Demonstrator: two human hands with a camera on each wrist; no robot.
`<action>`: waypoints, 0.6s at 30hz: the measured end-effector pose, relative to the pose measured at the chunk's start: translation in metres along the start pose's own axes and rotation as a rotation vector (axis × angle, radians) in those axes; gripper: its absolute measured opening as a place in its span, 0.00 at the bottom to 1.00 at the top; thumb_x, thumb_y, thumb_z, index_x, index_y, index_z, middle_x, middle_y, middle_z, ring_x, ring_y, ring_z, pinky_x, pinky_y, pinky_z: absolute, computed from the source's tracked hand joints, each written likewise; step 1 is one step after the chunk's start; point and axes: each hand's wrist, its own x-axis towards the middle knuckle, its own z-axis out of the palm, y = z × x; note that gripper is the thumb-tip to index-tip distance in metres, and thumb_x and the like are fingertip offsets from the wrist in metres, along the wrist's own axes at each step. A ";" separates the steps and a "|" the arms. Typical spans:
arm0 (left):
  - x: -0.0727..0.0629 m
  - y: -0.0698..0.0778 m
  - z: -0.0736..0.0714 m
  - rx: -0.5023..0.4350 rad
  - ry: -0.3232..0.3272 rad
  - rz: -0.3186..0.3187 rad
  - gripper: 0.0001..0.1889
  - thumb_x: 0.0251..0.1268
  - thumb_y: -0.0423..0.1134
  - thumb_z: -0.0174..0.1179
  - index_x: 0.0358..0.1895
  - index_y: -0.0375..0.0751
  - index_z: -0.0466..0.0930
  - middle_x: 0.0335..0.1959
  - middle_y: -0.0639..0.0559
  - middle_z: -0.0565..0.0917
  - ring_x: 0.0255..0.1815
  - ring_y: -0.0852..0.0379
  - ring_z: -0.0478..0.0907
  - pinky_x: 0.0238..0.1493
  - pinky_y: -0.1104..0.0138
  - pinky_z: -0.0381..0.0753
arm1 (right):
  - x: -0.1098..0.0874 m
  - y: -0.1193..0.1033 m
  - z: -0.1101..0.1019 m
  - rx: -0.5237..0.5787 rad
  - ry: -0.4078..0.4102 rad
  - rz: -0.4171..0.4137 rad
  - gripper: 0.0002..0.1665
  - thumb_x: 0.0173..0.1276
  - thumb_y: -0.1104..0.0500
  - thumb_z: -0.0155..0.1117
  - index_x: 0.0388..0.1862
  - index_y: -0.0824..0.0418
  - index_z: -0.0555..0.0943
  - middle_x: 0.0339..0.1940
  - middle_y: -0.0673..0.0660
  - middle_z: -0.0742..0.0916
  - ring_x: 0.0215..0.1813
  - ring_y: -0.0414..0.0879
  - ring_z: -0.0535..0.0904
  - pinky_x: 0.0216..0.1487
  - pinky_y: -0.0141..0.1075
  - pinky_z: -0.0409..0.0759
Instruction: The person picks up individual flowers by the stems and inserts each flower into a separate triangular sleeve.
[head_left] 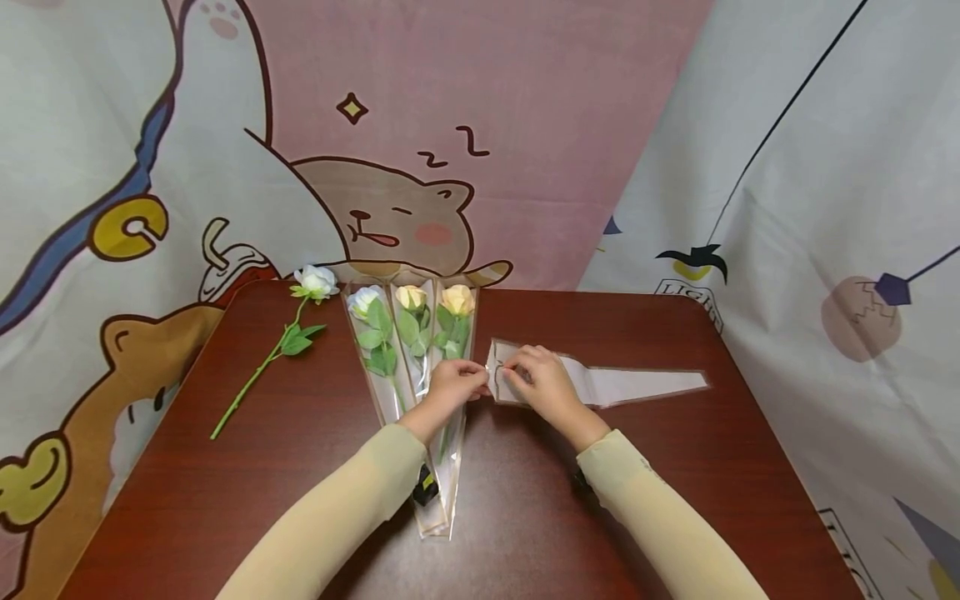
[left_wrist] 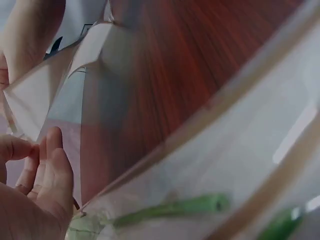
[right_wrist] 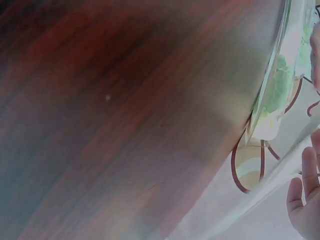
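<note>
A flat flower sleeve (head_left: 648,383), clear with a white panel and tan edging, is spread toward the table's right side. My left hand (head_left: 453,385) pinches its wide open end between thumb and forefinger; the left wrist view shows this left hand (left_wrist: 42,190) at the clear film. My right hand (head_left: 551,385) lies over the sleeve near the same end, its fingers bent down and gripping the mouth edge. Beneath my left wrist lie three sleeved artificial roses, one pale blue rose (head_left: 365,302), one peach rose (head_left: 411,297) and one yellow rose (head_left: 457,300).
An unwrapped white rose (head_left: 316,282) with a long green stem lies at the table's left. A small black object (head_left: 425,486) is by the left cuff, over the sleeves' narrow ends. The brown table (head_left: 300,500) meets a cartoon-printed cloth (head_left: 540,150) behind.
</note>
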 end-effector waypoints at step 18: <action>0.005 0.003 -0.004 -0.167 -0.053 -0.065 0.14 0.61 0.32 0.61 0.46 0.25 0.80 0.33 0.49 0.85 0.28 0.61 0.82 0.34 0.69 0.84 | -0.003 0.004 0.006 0.060 0.032 -0.147 0.15 0.57 0.52 0.71 0.43 0.55 0.86 0.44 0.49 0.86 0.49 0.44 0.78 0.55 0.46 0.73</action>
